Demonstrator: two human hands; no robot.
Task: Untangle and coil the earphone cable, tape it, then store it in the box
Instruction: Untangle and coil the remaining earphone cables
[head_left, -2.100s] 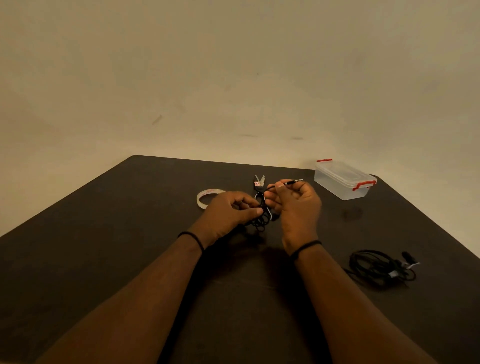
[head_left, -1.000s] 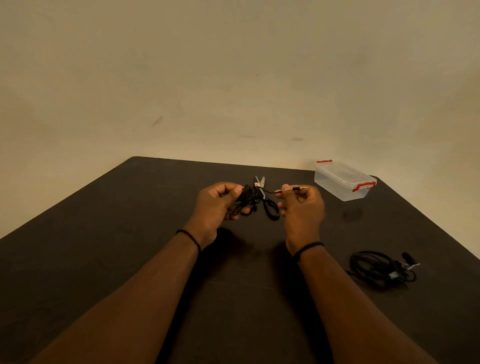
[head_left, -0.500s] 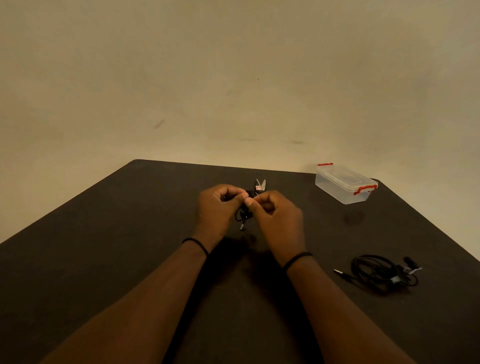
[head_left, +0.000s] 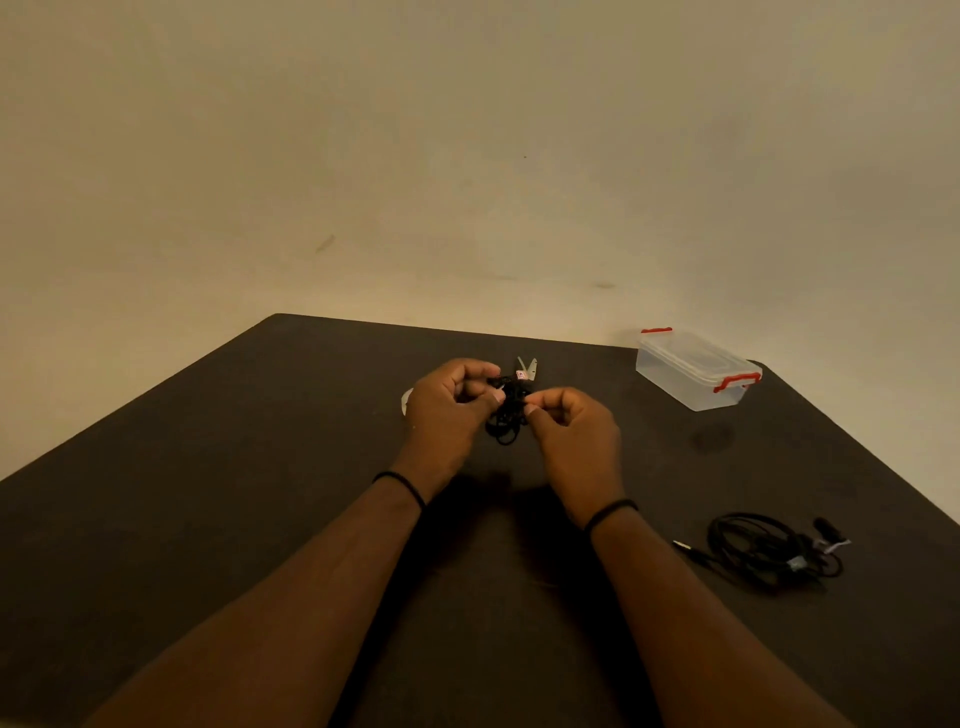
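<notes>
A tangled black earphone cable (head_left: 506, 415) hangs between my two hands above the middle of the dark table. My left hand (head_left: 449, 410) grips the bundle from the left, fingers curled around it. My right hand (head_left: 574, 434) pinches a strand at the bundle's right side. A clear plastic box (head_left: 693, 371) with red latches and its lid on stands at the far right. A sliver of the white tape roll (head_left: 406, 401) shows behind my left hand; most of it is hidden.
Scissors (head_left: 527, 366) lie just beyond my hands, tips pointing away. A second black earphone cable (head_left: 763, 548) lies in a loose heap at the near right of the dark table (head_left: 234, 493). A plain wall rises behind the far edge.
My right hand, earlier holding the plug out to the right, came in to the bundle and now pinches it close to my left hand. The view tilted slightly.
</notes>
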